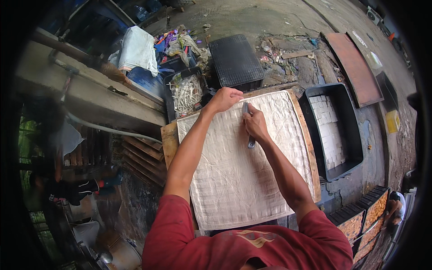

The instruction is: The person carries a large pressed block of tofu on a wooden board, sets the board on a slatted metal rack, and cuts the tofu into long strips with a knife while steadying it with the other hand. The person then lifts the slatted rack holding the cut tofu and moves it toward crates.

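A white cloth (243, 180) lies over a wooden board (172, 146) in front of me, with rows of rectangular shapes showing through it. My left hand (223, 100) rests at the cloth's far edge, its fingers stretched out to the right. Just right of it, my right hand (256, 122) is closed around a long grey tool (251, 143) held above the cloth. One end of that tool sticks out toward me below the fist, the other reaches toward the far edge; its exact kind is unclear.
To the right stands a black crate (307, 96) with rows of white blocks (327, 130). A dark upturned crate (236, 58) sits beyond the board, beside a bin of pale strips (186, 95). Wooden trays (144, 155) are stacked at left. Another person (396, 207) is at far right.
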`<state>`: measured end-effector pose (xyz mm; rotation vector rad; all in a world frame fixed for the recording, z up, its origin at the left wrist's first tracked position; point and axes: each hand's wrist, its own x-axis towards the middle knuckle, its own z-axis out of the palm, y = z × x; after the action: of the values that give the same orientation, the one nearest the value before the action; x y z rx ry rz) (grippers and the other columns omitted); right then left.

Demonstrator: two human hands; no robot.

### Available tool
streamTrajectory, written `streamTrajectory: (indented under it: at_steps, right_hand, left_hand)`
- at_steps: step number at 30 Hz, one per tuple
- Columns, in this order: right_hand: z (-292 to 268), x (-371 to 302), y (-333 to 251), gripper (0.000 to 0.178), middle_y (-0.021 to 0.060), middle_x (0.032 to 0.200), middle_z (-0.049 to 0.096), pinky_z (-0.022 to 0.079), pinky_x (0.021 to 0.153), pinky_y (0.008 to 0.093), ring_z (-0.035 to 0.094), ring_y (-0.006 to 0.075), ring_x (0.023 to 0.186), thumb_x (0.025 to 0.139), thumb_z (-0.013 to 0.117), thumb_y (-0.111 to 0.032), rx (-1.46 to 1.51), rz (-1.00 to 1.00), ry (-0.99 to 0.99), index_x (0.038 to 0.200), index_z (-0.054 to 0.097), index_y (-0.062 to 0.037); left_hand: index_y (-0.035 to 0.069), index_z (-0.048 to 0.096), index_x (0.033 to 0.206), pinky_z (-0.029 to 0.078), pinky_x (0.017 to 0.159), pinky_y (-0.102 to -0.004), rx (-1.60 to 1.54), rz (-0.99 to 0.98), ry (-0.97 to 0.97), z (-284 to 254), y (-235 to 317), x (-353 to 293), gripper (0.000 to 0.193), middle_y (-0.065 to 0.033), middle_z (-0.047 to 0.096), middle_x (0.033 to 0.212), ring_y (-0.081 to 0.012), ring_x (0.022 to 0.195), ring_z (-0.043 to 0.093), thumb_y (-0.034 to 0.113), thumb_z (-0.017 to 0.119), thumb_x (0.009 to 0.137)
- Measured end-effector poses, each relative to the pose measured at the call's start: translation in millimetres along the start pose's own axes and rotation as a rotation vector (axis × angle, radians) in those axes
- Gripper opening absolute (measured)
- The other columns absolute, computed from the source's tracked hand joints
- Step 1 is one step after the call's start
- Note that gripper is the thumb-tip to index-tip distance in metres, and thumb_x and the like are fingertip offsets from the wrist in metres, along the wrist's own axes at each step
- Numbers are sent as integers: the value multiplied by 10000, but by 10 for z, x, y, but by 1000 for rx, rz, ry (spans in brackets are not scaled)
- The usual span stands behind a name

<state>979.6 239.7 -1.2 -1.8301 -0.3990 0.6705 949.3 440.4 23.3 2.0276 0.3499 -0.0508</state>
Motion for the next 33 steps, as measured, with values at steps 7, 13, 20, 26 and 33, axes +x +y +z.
streamTrajectory:
  at_steps: [7, 13, 20, 26, 33]
  right_hand:
    - [528, -174, -51, 583, 383, 1263, 652, 514, 1025, 419, 673, 447, 1199, 953, 553, -162, -15, -29, -63, 1459, 501, 124]
    - [904, -389, -195, 515, 371, 1191, 678, 531, 963, 442, 685, 457, 1152, 958, 547, -168, -28, -96, -114, 1419, 569, 60]
    - [1340, -456, -237, 487, 329, 1070, 682, 531, 866, 443, 684, 423, 1021, 967, 543, -170, -43, -104, -194, 1407, 586, 34]
    - [1833, -329, -32, 485, 122, 691, 672, 507, 531, 374, 649, 206, 562, 984, 548, -135, -127, -214, -207, 1435, 565, 41]
    - [1938, -413, -140, 471, 218, 844, 721, 556, 664, 419, 732, 271, 722, 1008, 553, -208, -309, -418, -318, 1416, 581, 27]
  left_hand:
    - [-97, 632, 1340, 552, 971, -295, -59, 6, 31, -300, -300, -490, 399, -192, 757, 1213, -193, 1120, 723, 76, 640, 981]
    - [-92, 629, 1345, 556, 972, -304, -16, -46, 95, -536, -419, -891, 388, -183, 757, 1219, -200, 1135, 721, 62, 620, 990]
    - [-94, 638, 1329, 559, 968, -306, -18, -70, 188, -803, -634, -1374, 370, -180, 764, 1195, -199, 1121, 728, 52, 616, 991]
    - [-85, 661, 1302, 571, 920, -308, 84, -204, 384, -1074, -976, -1907, 358, -172, 766, 1172, -188, 1074, 732, 41, 646, 968]
    - [-41, 644, 1357, 567, 824, -273, -308, -343, 449, -813, -1151, -1996, 435, -140, 754, 1195, -152, 1001, 717, 69, 676, 937]
